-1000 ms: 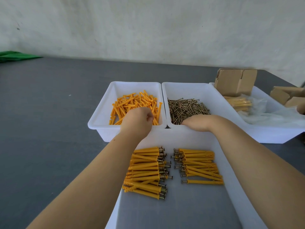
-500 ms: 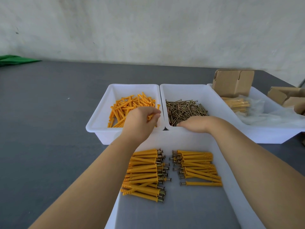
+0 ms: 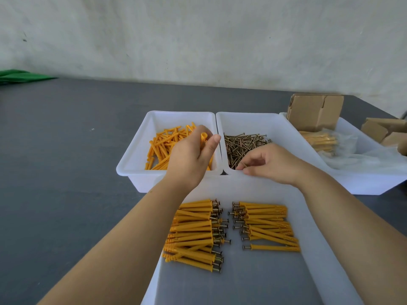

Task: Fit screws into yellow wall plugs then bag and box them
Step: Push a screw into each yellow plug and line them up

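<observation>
Above the near rims of the two white bins, the left hand (image 3: 189, 155) grips an upright yellow plastic wall plug (image 3: 203, 139); just right, the right hand (image 3: 271, 164) pinches a brass screw (image 3: 243, 165) lying crosswise, tip toward the plug.

Orange-yellow wall plugs (image 3: 164, 146) fill a white bin (image 3: 132, 159); brownish metal screws (image 3: 242, 144) fill another white bin (image 3: 284, 133). The table (image 3: 66, 150) is dark grey. Brown cardboard boxes (image 3: 315, 111) stand near its right edge, green cloth (image 3: 19, 75) at its far left corner.
</observation>
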{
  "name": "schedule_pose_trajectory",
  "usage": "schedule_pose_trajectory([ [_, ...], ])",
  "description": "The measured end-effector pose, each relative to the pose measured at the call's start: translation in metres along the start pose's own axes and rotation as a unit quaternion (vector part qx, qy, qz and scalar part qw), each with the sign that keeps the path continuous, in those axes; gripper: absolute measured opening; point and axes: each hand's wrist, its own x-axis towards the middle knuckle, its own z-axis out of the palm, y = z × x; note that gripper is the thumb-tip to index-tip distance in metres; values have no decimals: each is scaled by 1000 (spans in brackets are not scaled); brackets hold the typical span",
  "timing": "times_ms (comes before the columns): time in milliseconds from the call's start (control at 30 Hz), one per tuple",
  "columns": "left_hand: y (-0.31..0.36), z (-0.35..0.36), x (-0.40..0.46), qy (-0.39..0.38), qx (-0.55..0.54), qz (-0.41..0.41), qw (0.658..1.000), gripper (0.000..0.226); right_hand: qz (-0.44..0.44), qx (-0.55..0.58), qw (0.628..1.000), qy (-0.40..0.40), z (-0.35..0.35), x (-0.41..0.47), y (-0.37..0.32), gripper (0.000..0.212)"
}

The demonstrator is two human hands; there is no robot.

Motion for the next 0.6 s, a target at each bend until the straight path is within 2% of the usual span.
schedule_pose_trajectory([
  [133, 2, -2, -2, 23, -32, 18, 999, 32, -21, 28, 996, 82, 9, -1, -9, 23],
  [300, -2, -1, -3, -31, 10, 34, 999, 22, -66, 52, 974, 208, 12, -4, -18, 38],
  [400, -2, 2, -4, -41, 40, 57, 997, 18, -119, -4, 957, 263, 10, -8, -27, 34],
  [533, -1, 5, -3, -34, 56, 78, 995, 14, -173, -160, 940, 248, 12, -8, -38, 27],
  [600, -2, 6, -4, -45, 51, 79, 995, 13, -185, -190, 932, 249, 15, -8, -42, 24],
])
